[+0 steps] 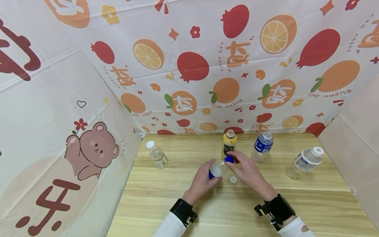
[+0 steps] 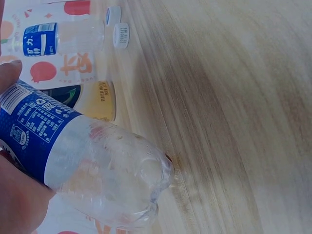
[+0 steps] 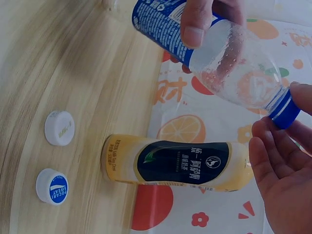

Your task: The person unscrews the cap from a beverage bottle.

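Observation:
My left hand (image 1: 202, 179) grips a clear plastic bottle (image 3: 226, 66) around its blue label, holding it tilted with its neck toward my right hand (image 1: 247, 169). With thumb and fingers, the right hand pinches the blue screw cap (image 3: 285, 114) on the bottle's neck. Droplets cling to the bottle's inner wall, and its ridged base shows close over the table in the left wrist view. Just behind the hands stands an uncapped yellow milk tea bottle (image 1: 229, 142). A white cap (image 3: 59, 128) and a blue-and-white cap (image 3: 52, 186) lie on the wood nearby.
An uncapped bottle with a blue label (image 1: 263, 146) stands back right of the hands. Farther right is a white-capped clear bottle (image 1: 308, 161); another white-capped bottle (image 1: 157, 155) stands at the left. Printed cloth (image 1: 192, 65) hangs behind the wooden table (image 1: 148, 204).

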Demonstrator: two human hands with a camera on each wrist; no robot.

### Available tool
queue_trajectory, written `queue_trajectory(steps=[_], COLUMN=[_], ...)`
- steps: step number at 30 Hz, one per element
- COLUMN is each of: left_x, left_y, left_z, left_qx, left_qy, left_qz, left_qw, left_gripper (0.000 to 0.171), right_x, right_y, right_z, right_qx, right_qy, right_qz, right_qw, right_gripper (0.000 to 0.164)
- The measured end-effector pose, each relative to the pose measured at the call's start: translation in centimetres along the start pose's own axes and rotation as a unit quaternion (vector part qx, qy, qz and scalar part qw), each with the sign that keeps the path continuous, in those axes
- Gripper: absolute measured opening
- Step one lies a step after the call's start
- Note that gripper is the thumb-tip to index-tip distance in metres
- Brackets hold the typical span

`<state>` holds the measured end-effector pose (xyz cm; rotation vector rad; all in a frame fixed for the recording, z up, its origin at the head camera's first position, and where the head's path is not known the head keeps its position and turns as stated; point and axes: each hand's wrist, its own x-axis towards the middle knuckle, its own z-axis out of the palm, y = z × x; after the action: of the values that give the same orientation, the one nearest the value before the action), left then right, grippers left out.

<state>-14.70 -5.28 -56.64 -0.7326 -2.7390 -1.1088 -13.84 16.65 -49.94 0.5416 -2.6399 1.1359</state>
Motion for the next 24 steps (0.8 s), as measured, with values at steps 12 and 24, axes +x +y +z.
queue_trajectory(steps=[12, 24], left_x=[0.00, 0.06], left_y=[-0.21, -0.08], left_z=[0.12, 0.00], left_qx=[-0.007, 0.004], left_qy=[0.004, -0.001], left_qz=[0.000, -0.002], left_qw=[1.0000, 1.0000], left_gripper=[0.073, 0.073], right_x=[-0.13, 0.19], right_y=[-0.08, -0.10], right_z=[-0.05, 0.05], right_qx=[0.035, 0.040], right_qy=[-0.017, -0.024], right_qz=[0.019, 0.102], right_qw=[0.999, 0.994], right_gripper=[0.043, 0.060])
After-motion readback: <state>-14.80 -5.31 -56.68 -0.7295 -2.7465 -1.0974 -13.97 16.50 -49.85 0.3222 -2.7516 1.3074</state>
